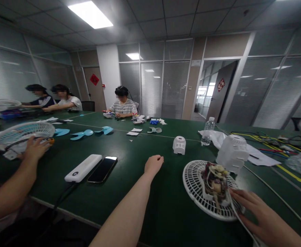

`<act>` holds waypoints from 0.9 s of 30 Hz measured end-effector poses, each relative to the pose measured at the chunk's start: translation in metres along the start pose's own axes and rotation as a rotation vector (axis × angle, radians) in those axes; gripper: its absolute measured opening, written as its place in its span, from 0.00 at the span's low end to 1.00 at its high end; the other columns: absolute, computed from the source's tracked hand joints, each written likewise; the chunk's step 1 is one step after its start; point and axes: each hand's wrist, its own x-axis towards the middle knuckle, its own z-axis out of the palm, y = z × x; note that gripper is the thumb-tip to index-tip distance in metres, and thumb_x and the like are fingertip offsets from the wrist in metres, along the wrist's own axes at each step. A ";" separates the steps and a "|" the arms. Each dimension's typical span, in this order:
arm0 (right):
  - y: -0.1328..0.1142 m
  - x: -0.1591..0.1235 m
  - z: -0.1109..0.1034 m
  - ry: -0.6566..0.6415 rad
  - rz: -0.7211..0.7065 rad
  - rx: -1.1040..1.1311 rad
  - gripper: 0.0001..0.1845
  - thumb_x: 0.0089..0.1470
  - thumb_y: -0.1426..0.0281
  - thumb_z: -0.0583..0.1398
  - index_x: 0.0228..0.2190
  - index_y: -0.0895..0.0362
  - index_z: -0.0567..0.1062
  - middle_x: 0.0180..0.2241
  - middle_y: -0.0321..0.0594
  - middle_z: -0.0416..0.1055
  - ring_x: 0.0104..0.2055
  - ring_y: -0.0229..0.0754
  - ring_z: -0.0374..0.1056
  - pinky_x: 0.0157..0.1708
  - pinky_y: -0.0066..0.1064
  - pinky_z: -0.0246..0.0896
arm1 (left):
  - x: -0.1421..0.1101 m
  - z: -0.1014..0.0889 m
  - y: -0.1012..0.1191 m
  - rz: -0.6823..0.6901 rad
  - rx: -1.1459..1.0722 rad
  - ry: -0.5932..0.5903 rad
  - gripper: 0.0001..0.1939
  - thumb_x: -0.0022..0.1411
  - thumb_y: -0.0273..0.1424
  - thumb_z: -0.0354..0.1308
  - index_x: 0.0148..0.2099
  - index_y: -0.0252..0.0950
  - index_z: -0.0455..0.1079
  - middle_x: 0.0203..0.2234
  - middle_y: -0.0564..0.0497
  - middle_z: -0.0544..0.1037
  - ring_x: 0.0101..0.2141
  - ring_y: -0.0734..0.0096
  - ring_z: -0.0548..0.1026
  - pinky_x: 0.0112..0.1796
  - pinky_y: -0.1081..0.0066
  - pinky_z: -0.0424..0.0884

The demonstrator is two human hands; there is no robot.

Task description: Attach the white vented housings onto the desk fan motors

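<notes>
My left hand point(154, 164) rests on the green table, its fingers curled closed; whatever may be inside them is hidden. At the right, my right hand point(255, 211) reaches to the edge of a round white fan grille point(195, 181), its fingers stretched out beside the motor and wiring point(216, 183) on top. A white cable point(236, 211) runs past these fingers. Behind the grille stands a white plastic housing point(232, 154). A smaller white motor cover point(179, 145) sits beyond my left hand.
A co-worker's hand point(35, 147) at left holds another fan grille point(24, 132). A white power bank point(84, 167) and a phone point(102, 169) lie nearby. Blue fan blades point(82, 134), a water bottle point(208, 132) and tangled cables point(274, 140) are farther back. Other people sit across the table.
</notes>
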 end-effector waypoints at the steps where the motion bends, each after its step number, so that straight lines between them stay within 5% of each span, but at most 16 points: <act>1: -0.013 0.008 0.004 -0.089 -0.079 0.002 0.24 0.43 0.61 0.60 0.45 0.47 0.77 0.50 0.41 0.73 0.52 0.52 0.68 0.54 0.43 0.63 | 0.001 0.001 0.001 0.022 -0.007 0.005 0.16 0.63 0.42 0.48 0.37 0.40 0.74 0.34 0.50 0.78 0.32 0.65 0.75 0.33 0.69 0.68; 3: -0.036 0.022 0.012 -0.214 -0.195 0.016 0.26 0.50 0.63 0.56 0.52 0.54 0.72 0.54 0.45 0.68 0.56 0.52 0.64 0.56 0.47 0.59 | 0.003 0.002 0.003 0.072 -0.028 0.023 0.13 0.61 0.39 0.52 0.40 0.41 0.74 0.40 0.50 0.77 0.38 0.65 0.74 0.39 0.69 0.68; 9: -0.079 0.057 0.040 -0.259 -0.309 0.143 0.27 0.52 0.71 0.55 0.55 0.55 0.68 0.56 0.42 0.66 0.58 0.48 0.61 0.59 0.43 0.55 | 0.011 0.007 0.003 0.201 -0.157 0.048 0.14 0.60 0.33 0.55 0.48 0.42 0.73 0.50 0.51 0.74 0.48 0.67 0.71 0.51 0.70 0.64; 17: -0.069 0.103 0.052 -0.319 -0.363 0.227 0.26 0.47 0.76 0.54 0.49 0.55 0.74 0.49 0.43 0.73 0.52 0.48 0.67 0.56 0.42 0.57 | 0.029 0.017 -0.012 0.187 -0.317 0.116 0.14 0.61 0.29 0.54 0.48 0.40 0.73 0.48 0.50 0.75 0.48 0.67 0.72 0.52 0.68 0.65; 22: -0.063 0.156 0.070 -0.119 -0.175 0.284 0.17 0.51 0.72 0.53 0.39 0.54 0.78 0.39 0.40 0.77 0.43 0.46 0.72 0.47 0.39 0.65 | 0.031 0.019 -0.012 0.189 -0.342 0.115 0.13 0.60 0.29 0.55 0.46 0.41 0.74 0.48 0.50 0.75 0.48 0.65 0.72 0.52 0.66 0.65; 27: -0.066 0.224 0.122 -0.005 -0.005 0.283 0.29 0.52 0.68 0.54 0.56 0.58 0.64 0.52 0.51 0.66 0.49 0.49 0.69 0.49 0.42 0.63 | 0.033 0.018 -0.012 0.187 -0.330 0.114 0.13 0.60 0.29 0.55 0.46 0.43 0.75 0.47 0.51 0.75 0.48 0.65 0.72 0.53 0.65 0.64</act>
